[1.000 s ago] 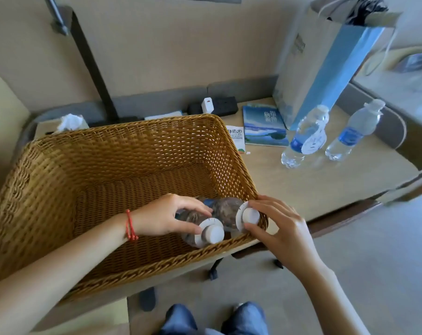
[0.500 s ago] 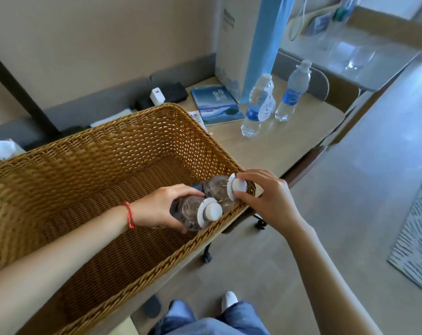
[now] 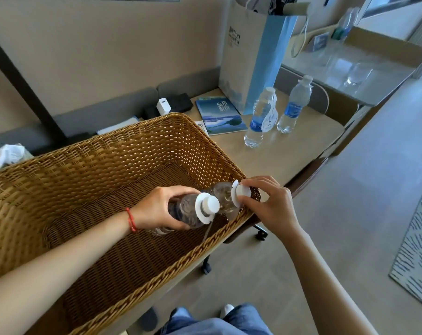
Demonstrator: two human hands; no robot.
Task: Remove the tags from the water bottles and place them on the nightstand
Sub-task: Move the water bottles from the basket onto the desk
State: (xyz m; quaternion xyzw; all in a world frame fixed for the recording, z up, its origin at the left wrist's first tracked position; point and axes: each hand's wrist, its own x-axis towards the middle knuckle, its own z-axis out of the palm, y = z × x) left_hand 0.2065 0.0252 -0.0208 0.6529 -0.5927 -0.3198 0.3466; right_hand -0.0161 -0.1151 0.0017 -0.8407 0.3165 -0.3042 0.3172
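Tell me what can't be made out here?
- Bottle held by left hand: label, hidden under the fingers, head view.
- Second bottle: base, behind the first one.
- Tag on standing bottle: print too small.
- Tissue box: cut off by the left edge.

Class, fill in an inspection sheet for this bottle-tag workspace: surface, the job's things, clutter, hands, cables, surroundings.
Surface: light wooden table, partly covered by a wicker basket.
Job's things: two tagged bottles at the basket's near right corner, the left bottle and the right bottle; on the table stand a tagged standing bottle and an untagged standing bottle.
Clutter: booklet, paper bag, white charger, tissue.
Hands: left hand grips the left bottle; right hand pinches the right bottle's cap.
Cables: nothing seen.
Surroundings: beige wall, patterned rug.
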